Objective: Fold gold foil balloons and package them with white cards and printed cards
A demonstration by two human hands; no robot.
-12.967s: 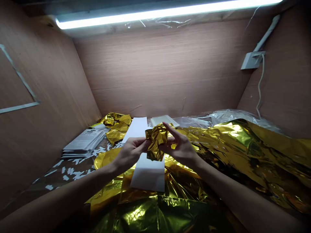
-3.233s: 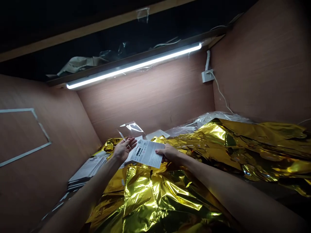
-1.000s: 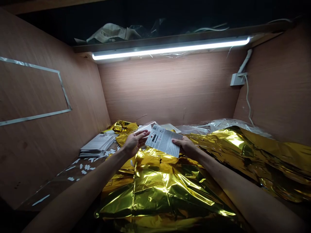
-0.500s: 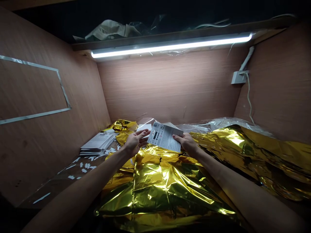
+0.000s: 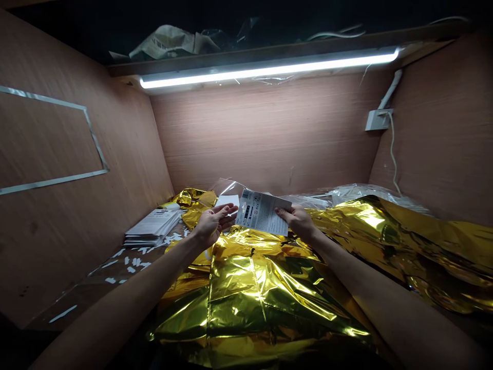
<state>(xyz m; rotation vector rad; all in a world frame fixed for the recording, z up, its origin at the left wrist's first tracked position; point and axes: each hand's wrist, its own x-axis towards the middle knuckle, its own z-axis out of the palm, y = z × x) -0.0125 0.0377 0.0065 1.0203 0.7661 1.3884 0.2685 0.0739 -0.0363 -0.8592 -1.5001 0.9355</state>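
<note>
Printed card sits more level in the right hand; clear plastic shows higher behind it.

Nearest, gold foil lies wrinkled beneath both forearms. Above it, the right hand pinches the card's right end, thumb on the printed face; the left hand is spread, fingertips at the card's left edge, contact not determinable. The plastic rises beyond that edge; whether it joins the card cannot be told. Judged: card and plastic are being handled together, work unfinished. Against the frame a second ago, the card slopes less; against the earliest frame, it replaces crumpled foil in the hands. Farther left, a paper stack remains; at the back, the lamp is lit.
</note>
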